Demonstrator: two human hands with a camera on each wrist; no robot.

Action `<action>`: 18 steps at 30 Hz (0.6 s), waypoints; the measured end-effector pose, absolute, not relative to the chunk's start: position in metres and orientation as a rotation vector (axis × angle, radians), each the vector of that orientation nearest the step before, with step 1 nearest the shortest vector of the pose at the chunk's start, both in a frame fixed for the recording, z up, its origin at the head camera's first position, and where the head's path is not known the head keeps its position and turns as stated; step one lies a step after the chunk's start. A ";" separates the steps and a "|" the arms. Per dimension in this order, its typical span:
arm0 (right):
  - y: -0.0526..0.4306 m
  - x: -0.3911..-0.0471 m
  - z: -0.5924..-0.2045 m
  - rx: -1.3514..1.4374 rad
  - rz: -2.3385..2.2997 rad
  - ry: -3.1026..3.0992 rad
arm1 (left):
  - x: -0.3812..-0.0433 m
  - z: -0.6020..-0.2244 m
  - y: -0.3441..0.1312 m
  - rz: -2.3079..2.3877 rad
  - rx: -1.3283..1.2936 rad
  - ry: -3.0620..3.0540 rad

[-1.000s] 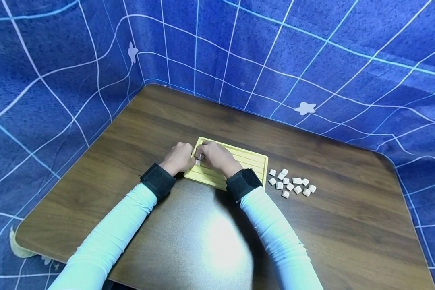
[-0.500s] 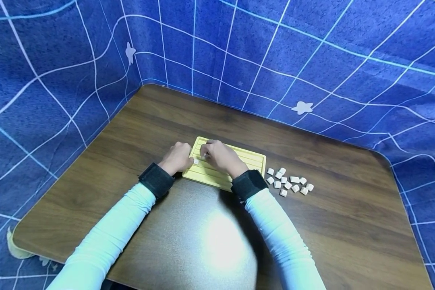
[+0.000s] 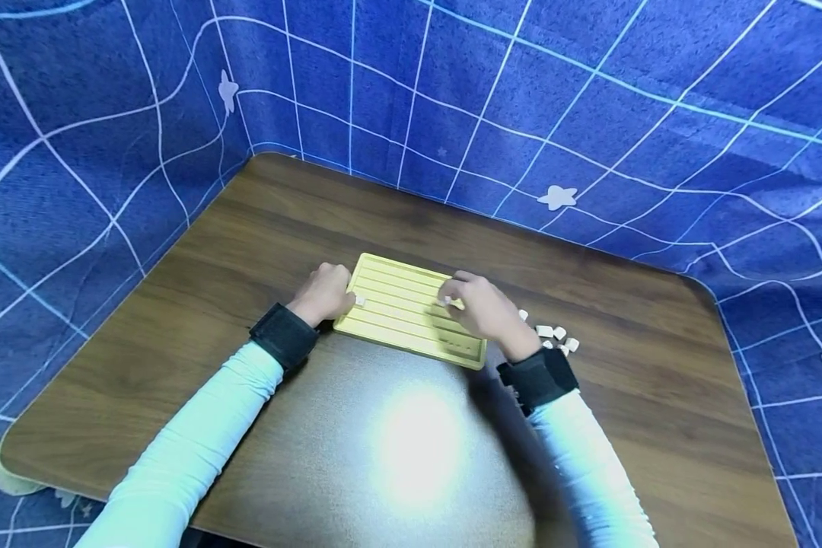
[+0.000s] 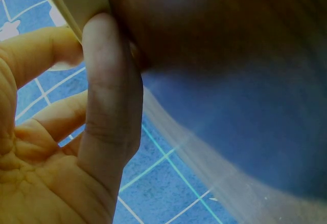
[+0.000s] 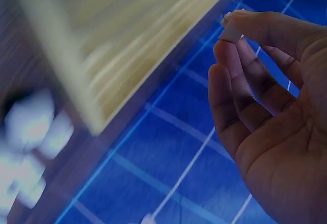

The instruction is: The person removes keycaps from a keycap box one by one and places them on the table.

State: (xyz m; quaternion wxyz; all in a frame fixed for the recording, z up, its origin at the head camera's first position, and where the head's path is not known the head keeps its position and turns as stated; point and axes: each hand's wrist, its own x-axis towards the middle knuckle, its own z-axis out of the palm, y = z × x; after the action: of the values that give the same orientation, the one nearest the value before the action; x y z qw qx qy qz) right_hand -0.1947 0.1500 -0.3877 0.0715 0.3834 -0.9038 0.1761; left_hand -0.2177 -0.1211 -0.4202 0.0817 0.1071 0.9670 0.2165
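My left hand (image 3: 323,293) grips the left edge of a yellow ridged tray (image 3: 397,298), its thumb (image 4: 110,81) along the rim in the left wrist view. Beside that thumb a small white keycap (image 3: 359,301) sits in the tray. Above the tray's right end is my right hand (image 3: 482,304), pinching another white keycap (image 5: 232,32) between thumb and fingertips. The right wrist view shows this pinch close up, apart from the tray. Loose white keycaps (image 3: 544,331) lie to the tray's right, some of them hidden by the right hand and wrist.
The tray lies on a brown wood-grain table (image 3: 301,426) with rounded corners. A blue curtain (image 3: 397,84) with white lines and stars hangs behind and at the sides. Light glares off the table's front part.
My right hand has moved right, from the tray's left end to above its right end, with a keycap in its fingers. The left hand stays on the tray's left edge.
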 end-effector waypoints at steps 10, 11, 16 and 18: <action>0.216 -0.167 -0.391 1.007 0.551 -2.738 | -0.220 -0.419 -0.123 0.652 0.318 2.871; 0.222 -0.164 -0.392 0.996 0.549 -2.745 | -0.220 -0.419 -0.122 0.652 0.311 2.867; 0.249 -0.150 -0.399 0.945 0.540 -2.748 | -0.219 -0.419 -0.120 0.666 0.301 2.844; 0.258 -0.145 -0.403 0.946 0.533 -2.732 | -0.218 -0.419 -0.119 0.670 0.298 2.842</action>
State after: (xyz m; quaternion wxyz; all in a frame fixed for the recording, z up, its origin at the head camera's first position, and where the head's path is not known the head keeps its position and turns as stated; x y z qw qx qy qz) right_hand -0.1455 0.2581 -0.4033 0.1009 0.3201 -0.9246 0.1803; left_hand -0.2185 -0.1193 -0.4189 0.1030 0.1010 0.9632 0.2270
